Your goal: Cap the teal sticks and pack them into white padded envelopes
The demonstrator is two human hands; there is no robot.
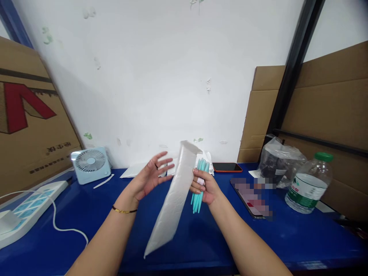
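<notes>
My right hand is closed around a bundle of slim turquoise pens or sticks, whose exact kind I cannot make out. A long, pale padded mailer slants down to the left beside the bundle, its upper part against the fingers of that hand. Left of the mailer, my left hand is open with its fingers spread. The fingertips are close to the mailer's edge, and whether they touch it I cannot tell. A ring and a bracelet show on the left hand and wrist; something pale is wrapped around a right finger.
On the blue table stand a small fan and a power strip with a white cable at left. Phones, a water bottle and a bagged dark container are at right. Cardboard leans near the wall.
</notes>
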